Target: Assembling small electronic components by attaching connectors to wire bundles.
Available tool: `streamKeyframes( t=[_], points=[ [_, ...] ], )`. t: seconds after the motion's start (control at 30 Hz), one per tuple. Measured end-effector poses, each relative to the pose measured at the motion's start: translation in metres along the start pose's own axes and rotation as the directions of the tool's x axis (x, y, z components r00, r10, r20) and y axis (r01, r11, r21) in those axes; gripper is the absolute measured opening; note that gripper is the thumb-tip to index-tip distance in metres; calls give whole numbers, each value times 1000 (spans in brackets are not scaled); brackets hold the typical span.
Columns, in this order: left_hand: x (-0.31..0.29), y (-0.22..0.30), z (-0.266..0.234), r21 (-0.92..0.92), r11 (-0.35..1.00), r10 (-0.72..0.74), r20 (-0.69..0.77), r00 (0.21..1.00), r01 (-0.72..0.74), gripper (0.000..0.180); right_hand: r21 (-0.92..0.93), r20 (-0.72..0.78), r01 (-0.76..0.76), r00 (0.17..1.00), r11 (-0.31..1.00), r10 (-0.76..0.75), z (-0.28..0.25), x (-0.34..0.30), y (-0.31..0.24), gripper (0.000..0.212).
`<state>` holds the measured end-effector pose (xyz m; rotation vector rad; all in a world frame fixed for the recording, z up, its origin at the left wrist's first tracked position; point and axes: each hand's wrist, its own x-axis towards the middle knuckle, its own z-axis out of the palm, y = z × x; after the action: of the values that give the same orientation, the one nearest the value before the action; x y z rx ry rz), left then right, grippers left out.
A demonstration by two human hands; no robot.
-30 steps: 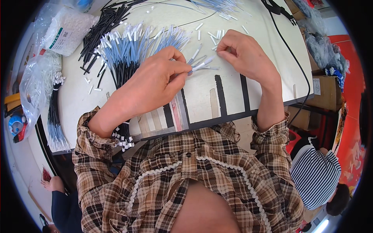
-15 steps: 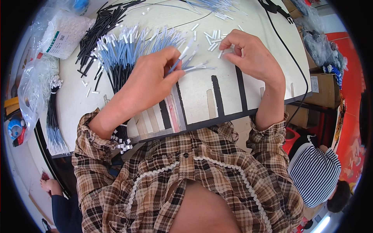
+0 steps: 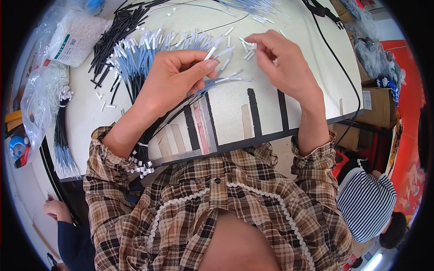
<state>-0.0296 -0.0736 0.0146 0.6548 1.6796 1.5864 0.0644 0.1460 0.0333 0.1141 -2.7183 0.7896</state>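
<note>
My left hand (image 3: pixel 181 74) is closed, thumb and index finger pinching a thin bluish wire with a white sleeve (image 3: pixel 209 54) on it. Below its fingers, several more pale wires with white sleeves (image 3: pixel 226 79) fan out to the right. Under and behind that hand lies a thick bundle of black and blue wires (image 3: pixel 135 67), its far ends tipped in white. My right hand (image 3: pixel 289 67) is over a small pile of loose white sleeves (image 3: pixel 248 55), index finger reaching onto them and thumb apart from it. Whether its hidden fingers touch a sleeve cannot be made out.
Loose black tubes (image 3: pixel 104 47) lie at the far left beside a plastic bag of white pieces (image 3: pixel 74 38). A second tied wire bundle (image 3: pixel 62 131) rests near the left edge. More pale wires (image 3: pixel 253 8) are at the back. A black cable (image 3: pixel 332 54) crosses the table's right side.
My left hand has turned, bringing one sleeved wire up between thumb and index finger. My right hand has shifted up and slightly left onto the loose sleeves, its thumb and index finger parting.
</note>
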Motion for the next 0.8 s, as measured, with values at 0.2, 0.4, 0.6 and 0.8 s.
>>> streamKeyframes(
  t=[0.2,0.4,0.6,0.8],
  points=[
    [0,-1,0,-27,999,-24,-25,999,23,21,643,70,-237,965,728,252,7,6,-12,17],
    [0,0,0,-31,999,-10,-41,999,8,19,759,91,-269,946,593,312,11,8,-14,19],
    [0,0,1,-28,1000,-11,-55,998,9,18,746,97,-269,949,609,301,10,8,-14,19],
    [0,-1,1,-8,1000,8,-59,998,-8,17,734,120,-300,940,609,318,10,8,-14,19]
  ],
)
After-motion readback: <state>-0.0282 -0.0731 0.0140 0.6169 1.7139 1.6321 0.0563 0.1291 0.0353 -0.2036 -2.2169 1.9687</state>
